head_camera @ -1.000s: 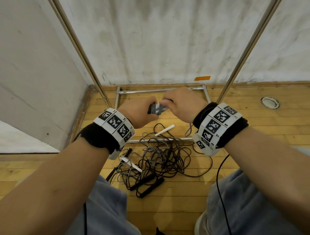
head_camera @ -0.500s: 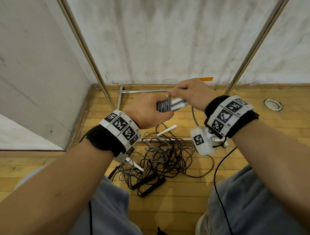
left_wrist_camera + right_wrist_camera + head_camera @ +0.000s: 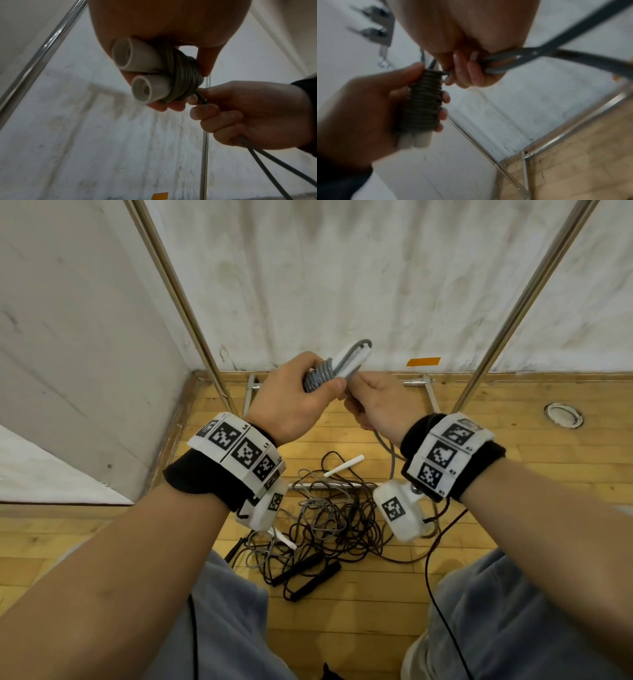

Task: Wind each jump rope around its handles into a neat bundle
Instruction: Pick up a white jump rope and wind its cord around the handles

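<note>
We see the grey jump rope [image 3: 320, 376] near the upper centre of the head view, coiled tightly round its two white handles [image 3: 352, 361]; our left hand [image 3: 291, 402] wraps thumb and fingers about that bundle, the handle ends poking toward the upper right; just right of it, our right hand [image 3: 380, 405] is clenched on the loose grey strands, which trail down toward the lower centre; there a tangle of dark and grey ropes [image 3: 329, 515] lies on the wooden floor [image 3: 513, 474], black handles [image 3: 308, 577] at its lower edge.
</note>
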Available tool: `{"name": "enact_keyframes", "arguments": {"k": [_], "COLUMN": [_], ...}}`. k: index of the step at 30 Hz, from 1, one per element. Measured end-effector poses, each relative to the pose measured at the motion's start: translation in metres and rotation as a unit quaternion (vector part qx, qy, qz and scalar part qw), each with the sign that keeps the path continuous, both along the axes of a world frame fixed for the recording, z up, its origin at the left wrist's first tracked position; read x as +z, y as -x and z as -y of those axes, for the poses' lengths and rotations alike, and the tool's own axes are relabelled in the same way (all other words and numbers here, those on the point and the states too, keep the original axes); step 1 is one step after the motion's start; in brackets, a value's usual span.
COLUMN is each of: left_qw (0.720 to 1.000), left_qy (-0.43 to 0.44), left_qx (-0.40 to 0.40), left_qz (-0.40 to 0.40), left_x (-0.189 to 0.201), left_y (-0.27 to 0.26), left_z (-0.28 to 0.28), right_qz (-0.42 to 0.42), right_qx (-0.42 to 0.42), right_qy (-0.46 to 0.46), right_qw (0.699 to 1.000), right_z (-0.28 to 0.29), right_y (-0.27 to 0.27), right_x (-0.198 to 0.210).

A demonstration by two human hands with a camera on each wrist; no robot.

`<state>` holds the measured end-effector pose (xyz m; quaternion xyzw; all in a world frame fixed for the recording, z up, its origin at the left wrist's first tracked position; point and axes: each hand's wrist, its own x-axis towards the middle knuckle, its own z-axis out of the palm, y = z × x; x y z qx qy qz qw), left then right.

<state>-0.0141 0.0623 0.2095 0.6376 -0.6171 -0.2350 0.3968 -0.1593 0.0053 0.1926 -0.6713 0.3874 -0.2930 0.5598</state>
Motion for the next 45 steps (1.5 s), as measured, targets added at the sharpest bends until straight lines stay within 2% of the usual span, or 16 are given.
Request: {"name": "enact_keyframes", "arguments": {"k": [3, 5, 7, 9, 12, 14, 16, 23, 27, 30, 33, 36, 39, 42, 45], "left_qw": [0.999, 0.998, 0.986, 0.96, 0.931, 0.921, 0.922, 0.922, 0.947, 0.957, 0.964, 0.966, 0.973, 0.974, 0.968], "left_qy": [0.005, 0.001, -0.016, -0.048, -0.093, -0.132, -0.151, -0.158, -0.114, -0.089, -0.077, -0.063, -0.037, -0.032, -0.048], "left_qx": [0.031, 0.051, 0.075, 0.084, 0.056, 0.027, -0.009, -0.105, -0.075, -0.025, -0.011, -0.019, -0.034, -0.04, -0.042], "left_qz": [0.002, 0.039, 0.145, 0.262, 0.348, 0.366, 0.355, 0.336, 0.292, 0.275, 0.254, 0.249, 0.227, 0.22, 0.243], "left_x": [-0.001, -0.005, -0.011, -0.017, -0.028, -0.033, -0.035, -0.031, -0.025, -0.021, -0.021, -0.017, -0.013, -0.012, -0.015], "left_y": [-0.006, -0.012, -0.021, -0.027, -0.027, -0.023, -0.019, 0.0, 0.002, 0.005, 0.007, 0.007, 0.009, 0.009, 0.006], "left_z": [0.004, 0.008, 0.012, 0.014, 0.015, 0.015, 0.015, 0.009, 0.004, 0.003, 0.002, 0.0, -0.002, -0.003, -0.002], "right_qz": [-0.127, -0.189, -0.243, -0.296, -0.373, -0.402, -0.393, -0.341, -0.26, -0.219, -0.163, -0.138, -0.071, 0.026, 0.073], "right_qx": [0.023, 0.056, 0.093, 0.115, 0.127, 0.124, 0.121, 0.102, 0.052, 0.024, 0.01, 0.005, 0.002, 0.022, 0.026], "right_qy": [0.131, 0.154, 0.175, 0.213, 0.265, 0.31, 0.347, 0.356, 0.301, 0.278, 0.216, 0.161, 0.031, -0.092, -0.131], "right_qw": [0.983, 0.968, 0.949, 0.924, 0.88, 0.853, 0.843, 0.864, 0.916, 0.935, 0.963, 0.977, 0.997, 0.995, 0.988], "right_z": [-0.006, -0.01, -0.014, -0.015, -0.013, -0.009, -0.004, 0.004, 0.01, 0.011, 0.015, 0.019, 0.024, 0.023, 0.018], "right_y": [-0.002, -0.002, -0.003, -0.003, 0.001, 0.004, 0.008, 0.012, 0.012, 0.009, 0.01, 0.015, 0.02, 0.021, 0.018], "right_x": [-0.001, -0.002, -0.003, -0.005, -0.003, 0.003, 0.008, 0.007, 0.008, 0.012, 0.015, 0.017, 0.014, 0.006, -0.001]}}
